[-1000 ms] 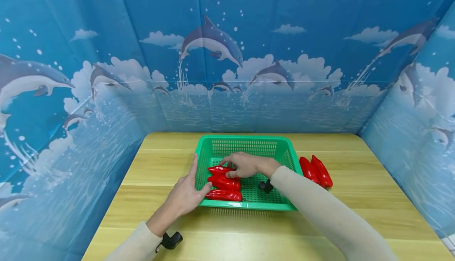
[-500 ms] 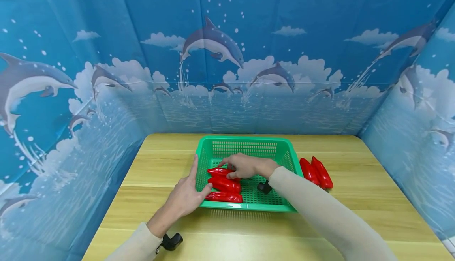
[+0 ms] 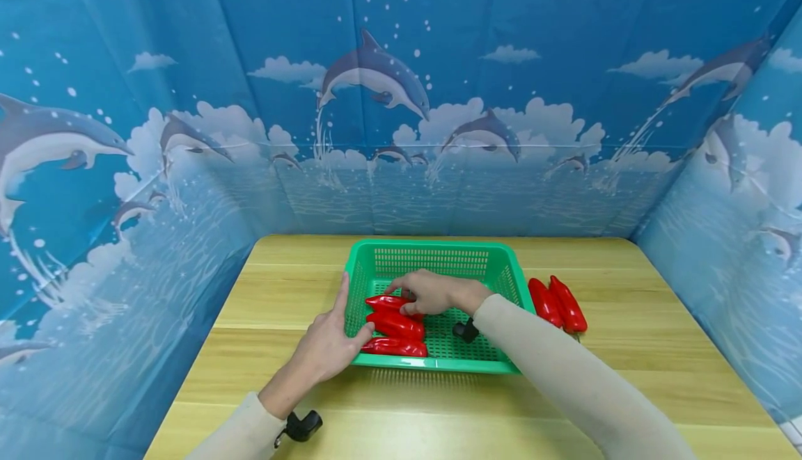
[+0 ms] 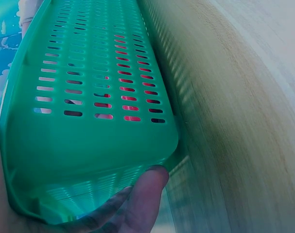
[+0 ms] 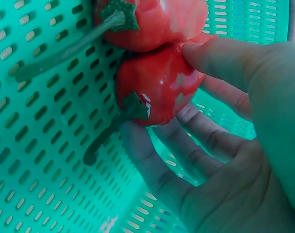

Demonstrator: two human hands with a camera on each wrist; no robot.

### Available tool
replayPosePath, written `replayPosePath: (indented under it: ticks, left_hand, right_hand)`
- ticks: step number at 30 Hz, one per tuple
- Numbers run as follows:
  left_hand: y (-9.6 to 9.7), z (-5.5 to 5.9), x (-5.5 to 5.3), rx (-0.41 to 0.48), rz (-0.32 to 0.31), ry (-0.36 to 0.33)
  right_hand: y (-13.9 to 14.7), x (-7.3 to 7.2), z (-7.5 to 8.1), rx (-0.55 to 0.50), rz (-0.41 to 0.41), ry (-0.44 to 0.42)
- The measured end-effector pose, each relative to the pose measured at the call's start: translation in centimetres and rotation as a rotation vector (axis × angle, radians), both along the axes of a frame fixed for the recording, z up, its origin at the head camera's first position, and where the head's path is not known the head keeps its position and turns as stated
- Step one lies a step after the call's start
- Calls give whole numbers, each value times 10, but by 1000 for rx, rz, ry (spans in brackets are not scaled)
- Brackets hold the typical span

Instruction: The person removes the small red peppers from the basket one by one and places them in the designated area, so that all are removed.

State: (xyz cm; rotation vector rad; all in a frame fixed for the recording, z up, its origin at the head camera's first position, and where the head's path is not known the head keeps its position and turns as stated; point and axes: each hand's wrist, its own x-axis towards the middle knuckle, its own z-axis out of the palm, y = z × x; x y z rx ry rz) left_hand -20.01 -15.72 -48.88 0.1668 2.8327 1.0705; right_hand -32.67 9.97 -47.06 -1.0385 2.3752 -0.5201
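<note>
A green slotted plastic basket (image 3: 432, 243) stands on the table. My left hand (image 3: 324, 343) grips its left side, thumb over the rim; the left wrist view shows fingertips (image 4: 149, 189) against the outer wall. Inside, my right hand (image 3: 432, 290) holds the farthest red pepper (image 3: 382, 300), with the thumb on top and the fingers curled along its far side. Its green stem (image 5: 108, 136) points toward the basket floor's open part in the right wrist view. A second red pepper (image 3: 396, 325) lies against it, and a third red pepper (image 3: 396, 347) lies along the near wall.
Two more red peppers (image 3: 567, 303) lie side by side on the wooden table (image 3: 633, 349), just right of the basket. A blue dolphin-print curtain (image 3: 401, 188) rises behind the table and along both sides. A black wrist camera (image 3: 303, 425) sits under the left cuff.
</note>
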Motion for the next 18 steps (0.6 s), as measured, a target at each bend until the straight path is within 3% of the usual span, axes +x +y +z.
replayPosePath:
  ticks: [18]
  left_hand:
    - [0,0,-1,-1,3,-11]
  right_hand:
    - [2,-1,5,-35,-18,13]
